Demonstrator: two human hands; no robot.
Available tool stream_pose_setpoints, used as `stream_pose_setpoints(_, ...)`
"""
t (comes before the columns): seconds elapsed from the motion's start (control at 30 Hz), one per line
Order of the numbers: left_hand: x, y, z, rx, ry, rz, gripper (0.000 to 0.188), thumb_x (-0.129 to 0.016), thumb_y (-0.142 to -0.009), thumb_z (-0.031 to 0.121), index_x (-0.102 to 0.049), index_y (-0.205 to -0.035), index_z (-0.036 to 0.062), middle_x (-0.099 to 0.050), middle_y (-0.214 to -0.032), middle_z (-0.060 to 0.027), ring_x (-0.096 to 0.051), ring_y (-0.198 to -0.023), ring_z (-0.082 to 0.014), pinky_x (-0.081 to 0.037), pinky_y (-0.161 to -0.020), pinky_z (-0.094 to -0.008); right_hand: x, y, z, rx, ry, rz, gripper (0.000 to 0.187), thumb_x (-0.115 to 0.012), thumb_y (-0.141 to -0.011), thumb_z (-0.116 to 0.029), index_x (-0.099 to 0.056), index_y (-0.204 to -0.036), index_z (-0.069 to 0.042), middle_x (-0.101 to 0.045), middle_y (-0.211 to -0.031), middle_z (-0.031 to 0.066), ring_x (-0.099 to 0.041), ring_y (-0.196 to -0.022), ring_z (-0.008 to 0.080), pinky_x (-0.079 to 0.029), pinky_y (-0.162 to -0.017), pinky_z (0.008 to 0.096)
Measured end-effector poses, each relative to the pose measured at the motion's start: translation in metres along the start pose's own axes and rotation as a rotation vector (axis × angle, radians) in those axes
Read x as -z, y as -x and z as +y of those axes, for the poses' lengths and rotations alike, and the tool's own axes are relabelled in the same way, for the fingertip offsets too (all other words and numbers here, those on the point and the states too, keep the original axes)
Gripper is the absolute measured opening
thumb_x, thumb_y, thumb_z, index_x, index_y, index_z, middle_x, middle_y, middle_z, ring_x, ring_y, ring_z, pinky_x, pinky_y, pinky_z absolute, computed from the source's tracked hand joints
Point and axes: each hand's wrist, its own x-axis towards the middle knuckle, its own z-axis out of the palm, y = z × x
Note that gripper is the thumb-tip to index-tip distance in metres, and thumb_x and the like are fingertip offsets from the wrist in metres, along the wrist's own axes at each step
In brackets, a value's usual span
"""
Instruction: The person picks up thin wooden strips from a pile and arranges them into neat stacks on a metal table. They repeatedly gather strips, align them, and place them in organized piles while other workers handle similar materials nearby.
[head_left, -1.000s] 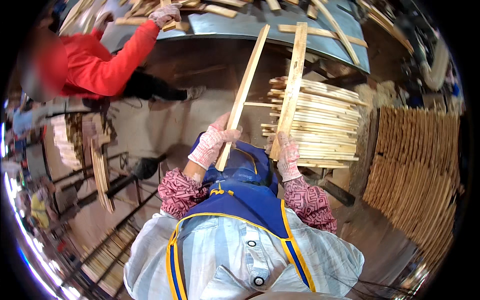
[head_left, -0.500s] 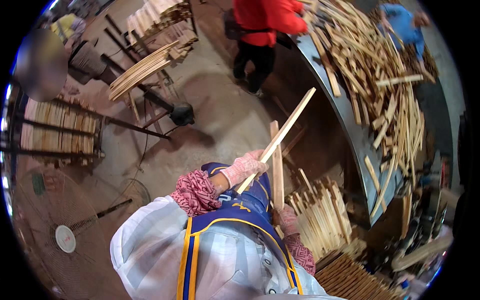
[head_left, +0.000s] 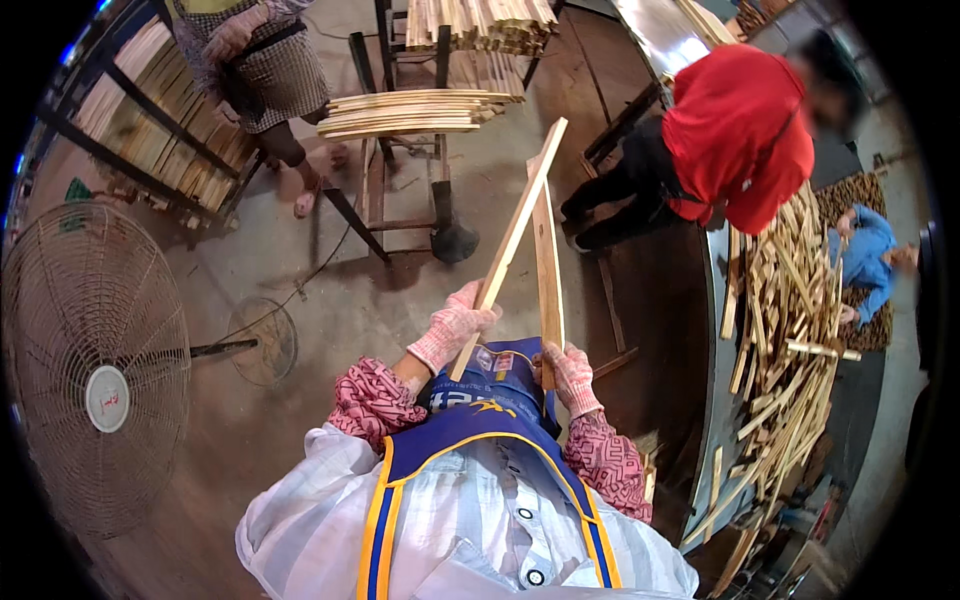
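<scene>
Wooden slat (head_left: pixel 512 238) gripped in left hand (head_left: pixel 452 327) fingers, second slat (head_left: pixel 547 268) – right hand (head_left: pixel 571 375)

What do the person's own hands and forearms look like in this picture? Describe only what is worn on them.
Both hands wear knitted work gloves flecked pink and white, with ribbed cuffs: the left hand and the right hand. Both forearms are covered by sleeves in a dark red and pink pattern. No watch, band or marking shows.
</scene>
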Motion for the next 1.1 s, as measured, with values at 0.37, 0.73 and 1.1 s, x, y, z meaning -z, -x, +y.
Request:
stream_pose_setpoints(0.37,0.012,-0.065,0.011,-0.063,0.105,0.186,0.064,-0.068,-0.078,0.014,-0.044,-0.137,0.0039,-0.06,-0.088,-0.0028,-0.055,-0.065,-0.0101,-0.048,-0.056,-0.0241,-0.019,-0.105,-0.097,-0.019,0.139,-0.159,0.029,-0.061,-0.094,-0.027,-0.058,-0.101,0.001,-0.064,-0.077,0.0116,-0.06,-0.058,0.0178,-0.05,-0.052,0.0297)
stream_pose_setpoints(0.73,-0.063,-0.199,0.107,-0.012,0.293,0.346,0.056,-0.073,-0.08,0.014,-0.051,-0.13,0.0041,-0.061,-0.083,-0.0011,-0.053,-0.059,-0.0096,-0.047,-0.051,-0.0261,0.06,-0.244,-0.197,0.006,0.255,-0.235,0.028,-0.058,-0.096,-0.029,-0.059,-0.095,-0.001,-0.064,-0.075,0.009,-0.06,-0.059,0.0159,-0.051,-0.055,0.0281)
stream_pose_setpoints(1.1,-0.001,-0.305,0.185,-0.041,0.165,0.31,0.052,-0.074,-0.079,0.012,-0.052,-0.125,0.0016,-0.063,-0.108,-0.0086,-0.06,-0.094,-0.0171,-0.049,-0.084,-0.029,-0.025,-0.285,-0.3,0.337,0.449,-0.538,0.037,-0.062,-0.092,-0.036,-0.062,-0.114,-0.006,-0.068,-0.092,0.0137,-0.066,-0.082,0.0279,-0.052,-0.073,0.0378)
